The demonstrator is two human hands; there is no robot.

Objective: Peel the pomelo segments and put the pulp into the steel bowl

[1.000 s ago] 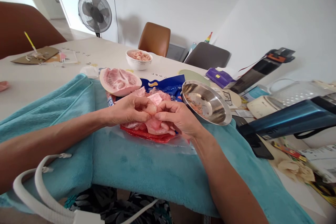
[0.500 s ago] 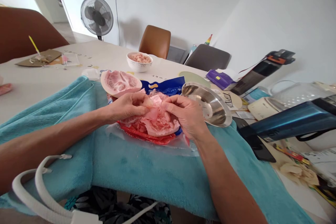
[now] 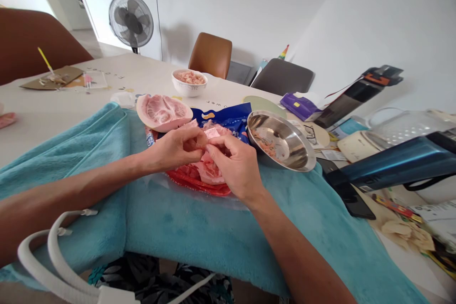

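Observation:
Over a heap of pink pomelo peelings (image 3: 210, 171), my two hands meet with their fingertips together. My left hand (image 3: 174, 149) is closed on a small pomelo piece (image 3: 199, 141), mostly hidden by the fingers. Thumb and forefinger of my right hand (image 3: 238, 164) pinch at the right edge of that same piece. The peelings lie on a red and blue plastic bag (image 3: 228, 115). Just behind my left hand rests a hollowed pomelo rind half (image 3: 164, 111). Right of my right hand, a tilted steel bowl (image 3: 285, 142) holds some orange-pink scraps.
A white bowl (image 3: 189, 84) of pomelo flesh stands farther back. A teal towel (image 3: 199, 232) covers the near table edge. On the right are a blue bottle (image 3: 399, 159), a dark phone (image 3: 351, 199) and a purple packet (image 3: 299, 106). A white cable (image 3: 53, 247) loops at lower left.
My right hand has moved left, closing in on my left hand. The pale piece stretched between them now mostly disappears behind the fingers. Scraps in the steel bowl are now uncovered.

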